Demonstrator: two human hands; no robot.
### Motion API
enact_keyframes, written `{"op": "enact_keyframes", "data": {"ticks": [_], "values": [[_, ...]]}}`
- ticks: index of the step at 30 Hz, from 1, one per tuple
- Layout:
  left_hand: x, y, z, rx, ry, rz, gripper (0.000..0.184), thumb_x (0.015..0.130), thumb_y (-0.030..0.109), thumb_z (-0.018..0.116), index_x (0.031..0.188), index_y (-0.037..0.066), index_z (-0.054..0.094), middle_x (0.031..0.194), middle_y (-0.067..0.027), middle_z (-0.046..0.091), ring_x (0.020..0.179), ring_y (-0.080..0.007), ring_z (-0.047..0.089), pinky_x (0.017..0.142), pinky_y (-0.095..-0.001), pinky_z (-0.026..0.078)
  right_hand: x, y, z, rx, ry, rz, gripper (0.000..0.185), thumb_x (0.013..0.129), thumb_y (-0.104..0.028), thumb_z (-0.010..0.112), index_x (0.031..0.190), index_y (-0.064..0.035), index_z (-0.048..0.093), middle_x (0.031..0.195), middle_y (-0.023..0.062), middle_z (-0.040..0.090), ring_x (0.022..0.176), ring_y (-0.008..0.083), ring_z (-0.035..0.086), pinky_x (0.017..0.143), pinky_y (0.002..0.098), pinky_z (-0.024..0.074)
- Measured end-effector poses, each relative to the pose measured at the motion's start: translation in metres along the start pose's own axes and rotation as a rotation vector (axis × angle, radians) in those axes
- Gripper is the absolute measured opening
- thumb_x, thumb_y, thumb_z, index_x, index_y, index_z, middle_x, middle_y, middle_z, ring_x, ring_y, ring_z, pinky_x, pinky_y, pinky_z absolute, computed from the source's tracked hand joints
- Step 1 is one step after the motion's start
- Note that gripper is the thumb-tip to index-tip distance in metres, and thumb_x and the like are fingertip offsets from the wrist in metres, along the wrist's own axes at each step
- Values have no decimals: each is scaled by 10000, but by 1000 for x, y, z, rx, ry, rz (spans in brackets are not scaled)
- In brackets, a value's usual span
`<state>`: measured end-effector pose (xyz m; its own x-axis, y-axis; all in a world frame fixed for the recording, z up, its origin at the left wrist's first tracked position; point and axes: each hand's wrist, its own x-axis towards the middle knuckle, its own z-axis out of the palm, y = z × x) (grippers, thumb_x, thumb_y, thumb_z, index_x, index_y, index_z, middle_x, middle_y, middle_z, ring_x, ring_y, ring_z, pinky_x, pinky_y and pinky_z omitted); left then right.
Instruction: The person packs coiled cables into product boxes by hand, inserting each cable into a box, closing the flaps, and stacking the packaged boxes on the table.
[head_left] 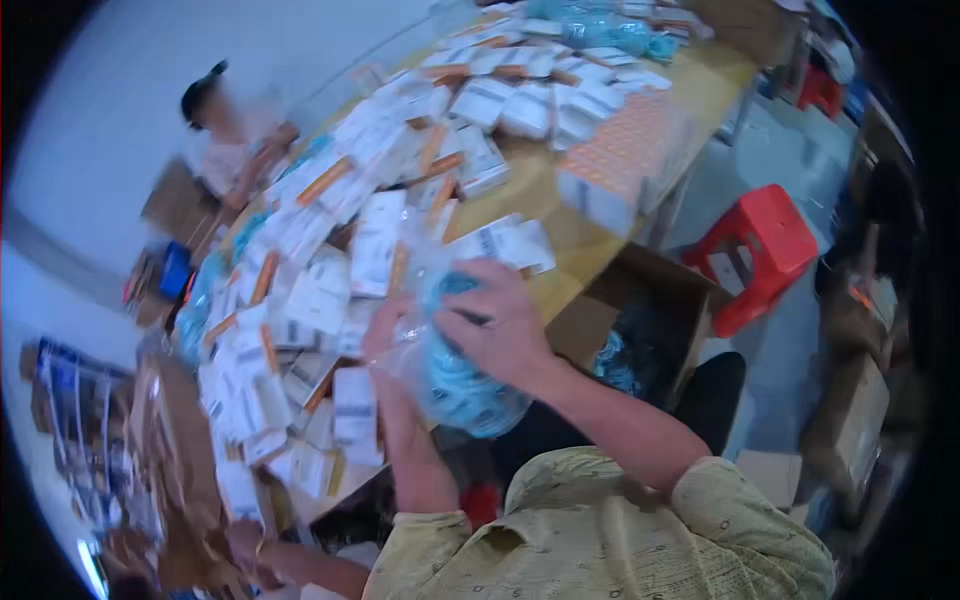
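A clear plastic bag (pixel 470 402) full of light-blue items hangs in front of my body, just off the table's near edge. What the blue items are is too blurred to tell. My left hand (pixel 388 335) grips the left side of the bag, its fingers partly hidden behind the plastic. On the upper right of the bag, my right hand (pixel 497 322) is closed with fingers bent around the plastic and blue contents. White and orange small boxes (pixel 375 245) lie in loose heaps just beyond both hands.
Boxes cover much of the wooden table (pixel 585 250), beside a block of stacked orange-topped boxes (pixel 630 140). An open carton (pixel 650 310) holding blue items and a red stool (pixel 765 235) stand right. A person (pixel 235 150) sits across; another person's arm (pixel 300 565) shows lower left.
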<state>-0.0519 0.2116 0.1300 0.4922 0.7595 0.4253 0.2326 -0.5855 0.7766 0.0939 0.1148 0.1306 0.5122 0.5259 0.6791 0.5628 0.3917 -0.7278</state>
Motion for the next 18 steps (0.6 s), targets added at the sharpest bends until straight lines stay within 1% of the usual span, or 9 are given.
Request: {"op": "enact_keyframes", "data": {"ticks": [2, 4, 5, 7, 8, 12, 13, 17, 18], "values": [[0, -8, 5, 22, 31, 18, 117, 888, 85, 656, 1000, 55, 644, 927, -39, 643, 861, -121, 544, 829, -265, 458, -1, 1, 4, -50, 35, -11, 134, 713, -102, 787, 838, -55, 779, 1153, 120, 696, 1004, 309, 624, 916, 400, 490], [1, 11, 10, -3, 103, -28, 48, 931, 101, 620, 931, 73, 582, 855, -3, 564, 804, -110, 497, 797, -277, 453, 4, -7, 1, -2, 79, -33, 88, 722, -94, 766, 804, -64, 760, 1117, 98, 699, 971, 304, 622, 903, 398, 493], [2, 7, 11, -17, 90, -13, 48, 931, 101, 620, 931, 73, 582, 855, -3, 564, 804, -110, 497, 797, -277, 453, 3, -8, 2, -19, 95, -40, 88, 722, -94, 766, 804, -64, 760, 1117, 98, 699, 971, 304, 622, 903, 398, 493], [5, 3, 17, -122, 198, 12, 68, 968, 108, 574, 914, 72, 555, 828, 17, 525, 779, -101, 459, 773, -276, 444, 2, -10, 1, -70, 150, -77, 93, 746, -72, 737, 836, -68, 717, 1024, 84, 688, 921, 292, 616, 866, 405, 487], [7, 6, 20, -133, 193, 12, 68, 968, 108, 574, 914, 72, 555, 828, 17, 525, 779, -101, 459, 773, -276, 444, 5, -11, 0, -82, 151, -78, 93, 746, -72, 737, 836, -68, 717, 1024, 84, 688, 921, 292, 616, 866, 405, 487], [8, 46, 20, -296, 295, -25, 129, 1003, 151, 564, 899, 77, 545, 800, 27, 505, 739, -86, 431, 721, -252, 424, 14, -27, -9, -162, 139, -233, 114, 762, -50, 718, 840, -66, 636, 945, 69, 662, 842, 274, 598, 772, 391, 478], [9, 42, 21, -301, 296, -22, 129, 1003, 151, 564, 899, 77, 545, 800, 27, 505, 739, -86, 431, 721, -252, 424, 15, -27, -10, -165, 139, -238, 114, 762, -50, 718, 840, -66, 636, 945, 69, 662, 842, 274, 598, 772, 391, 478], [10, 7, 19, -180, 219, -62, 257, 1012, 227, 553, 855, 24, 555, 793, -21, 537, 747, -117, 429, 720, -254, 411, 14, -29, -8, -40, 70, -144, 132, 793, -56, 703, 823, -72, 575, 850, 61, 637, 700, 265, 556, 649, 383, 449], [14, 18, 20, -185, 221, -55, 257, 1012, 227, 553, 855, 24, 555, 793, -21, 537, 747, -117, 429, 720, -254, 411, 14, -30, -6, -43, 71, -151, 132, 793, -56, 703, 823, -72, 575, 850, 61, 637, 700, 265, 556, 649, 383, 449]]}}
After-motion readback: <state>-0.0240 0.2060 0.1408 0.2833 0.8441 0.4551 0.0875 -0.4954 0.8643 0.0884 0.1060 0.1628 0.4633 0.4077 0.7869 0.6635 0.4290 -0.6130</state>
